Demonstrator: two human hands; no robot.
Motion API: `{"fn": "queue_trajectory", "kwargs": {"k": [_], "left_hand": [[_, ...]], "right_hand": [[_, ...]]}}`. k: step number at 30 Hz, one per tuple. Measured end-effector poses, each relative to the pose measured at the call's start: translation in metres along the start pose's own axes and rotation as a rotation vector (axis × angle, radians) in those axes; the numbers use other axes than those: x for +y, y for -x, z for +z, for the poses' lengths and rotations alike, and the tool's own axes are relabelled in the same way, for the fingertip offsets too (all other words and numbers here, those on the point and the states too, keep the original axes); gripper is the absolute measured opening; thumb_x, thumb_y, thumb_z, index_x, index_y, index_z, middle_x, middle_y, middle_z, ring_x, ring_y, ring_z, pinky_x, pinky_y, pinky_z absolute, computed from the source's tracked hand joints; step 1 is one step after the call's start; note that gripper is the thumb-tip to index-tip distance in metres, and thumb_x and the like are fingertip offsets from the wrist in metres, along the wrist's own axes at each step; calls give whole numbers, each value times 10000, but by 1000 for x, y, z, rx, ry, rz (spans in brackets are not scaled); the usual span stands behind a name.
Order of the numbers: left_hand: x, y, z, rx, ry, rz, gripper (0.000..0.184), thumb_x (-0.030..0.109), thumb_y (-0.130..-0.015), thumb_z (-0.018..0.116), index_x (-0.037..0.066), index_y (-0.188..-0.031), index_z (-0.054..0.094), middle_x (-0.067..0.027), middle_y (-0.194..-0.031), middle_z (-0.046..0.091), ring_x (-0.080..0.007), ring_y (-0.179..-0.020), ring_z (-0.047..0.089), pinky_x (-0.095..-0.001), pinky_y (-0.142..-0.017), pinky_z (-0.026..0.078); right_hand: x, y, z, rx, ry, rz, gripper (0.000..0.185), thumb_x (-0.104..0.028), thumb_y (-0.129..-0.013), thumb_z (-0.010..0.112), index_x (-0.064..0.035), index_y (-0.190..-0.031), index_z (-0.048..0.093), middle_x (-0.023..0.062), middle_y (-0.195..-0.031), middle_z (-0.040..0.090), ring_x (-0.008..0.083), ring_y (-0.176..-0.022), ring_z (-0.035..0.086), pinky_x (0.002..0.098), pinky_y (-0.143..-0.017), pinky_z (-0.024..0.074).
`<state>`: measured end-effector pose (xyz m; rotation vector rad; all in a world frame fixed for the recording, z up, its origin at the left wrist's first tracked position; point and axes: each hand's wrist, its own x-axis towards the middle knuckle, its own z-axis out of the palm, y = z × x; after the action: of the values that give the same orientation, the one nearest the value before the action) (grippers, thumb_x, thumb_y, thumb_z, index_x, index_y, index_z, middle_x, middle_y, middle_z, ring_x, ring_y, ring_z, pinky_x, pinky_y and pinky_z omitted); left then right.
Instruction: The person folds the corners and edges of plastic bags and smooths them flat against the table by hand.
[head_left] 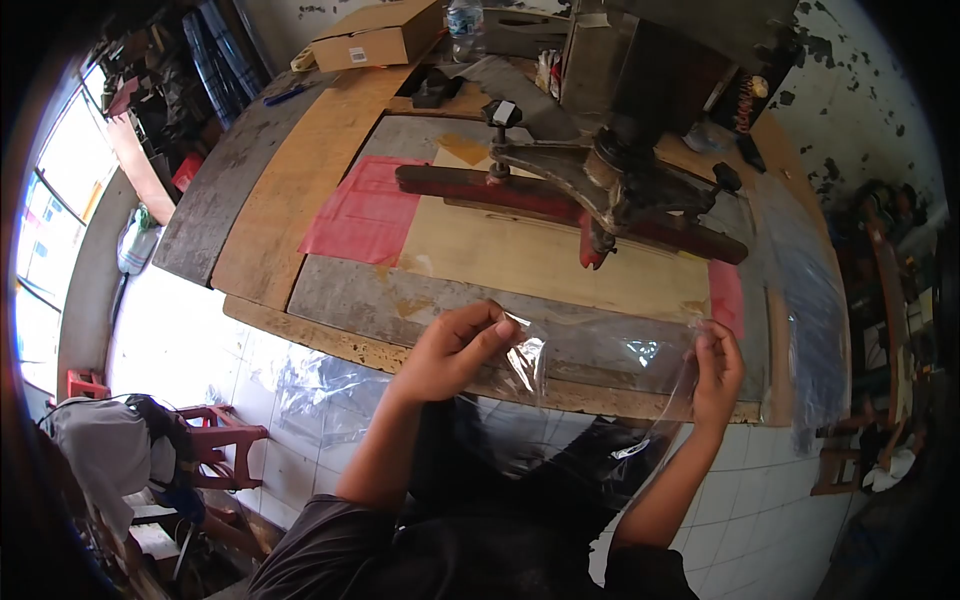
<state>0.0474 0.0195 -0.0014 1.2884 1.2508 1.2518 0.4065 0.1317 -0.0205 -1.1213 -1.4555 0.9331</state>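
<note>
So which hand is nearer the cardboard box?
Left. The left hand is in front of the cardboard box, slightly right; the right hand is much farther right.

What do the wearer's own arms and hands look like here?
The left hand and right hand are both ungloved, with no watch or bracelet showing at either wrist. The left sleeve and right sleeve are loose, plain and dark, near black, leaving the forearms uncovered. No cables or markings show on them.
</note>
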Motion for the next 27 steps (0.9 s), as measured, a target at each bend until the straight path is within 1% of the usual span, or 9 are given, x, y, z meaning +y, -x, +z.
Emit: {"fn": "queue_trajectory", "kwargs": {"k": [5,8,15,18,23,27], "left_hand": [[1,1,-1,0,11,8,321,284,-1111,624,-11,-1010,701,-13,-904,702,-83,-872,605,-273,-800,487],[0,0,-1,-5,-1,56,319,281,-1132,611,-10,-1014,670,-12,-899,706,-60,-858,599,-263,-769,490],[-1,0,-1,-20,30,53,325,285,-1130,614,-15,-1018,671,-15,-902,709,-65,-868,617,-262,-771,502],[-1,0,-2,-32,5,53,321,284,-1130,614,-16,-1034,677,-22,-926,719,-66,-866,615,-260,-783,507],[-1,1,-2,-43,57,42,296,264,-1134,604,-18,-1081,679,-26,-969,730,-67,-888,617,-260,-801,511],[-4,0,-3,-53,69,35,293,259,-1135,599,-21,-1096,677,-22,-965,727,-68,-884,615,-260,-799,510]], "right_hand": [[-1,-1,-2,-29,13,-9,189,-80,-1068,642,-1,-1233,692,-23,-913,604,75,-835,585,241,-776,471],[0,0,-1,-28,24,-15,191,-85,-1070,645,0,-1235,690,-20,-924,612,77,-841,589,242,-780,473],[1,0,-1,-19,41,-8,199,-99,-1071,652,-3,-1241,690,-16,-931,623,82,-849,596,244,-788,476],[0,0,-1,-23,55,-6,198,-102,-1072,653,-4,-1240,691,-14,-932,628,83,-849,597,245,-788,476],[1,0,-1,-23,52,-10,197,-102,-1071,655,-2,-1236,692,-13,-930,633,83,-845,598,245,-786,476],[1,0,0,-15,57,-6,192,-98,-1070,655,-1,-1232,692,-14,-928,634,82,-842,599,245,-784,476]]}}
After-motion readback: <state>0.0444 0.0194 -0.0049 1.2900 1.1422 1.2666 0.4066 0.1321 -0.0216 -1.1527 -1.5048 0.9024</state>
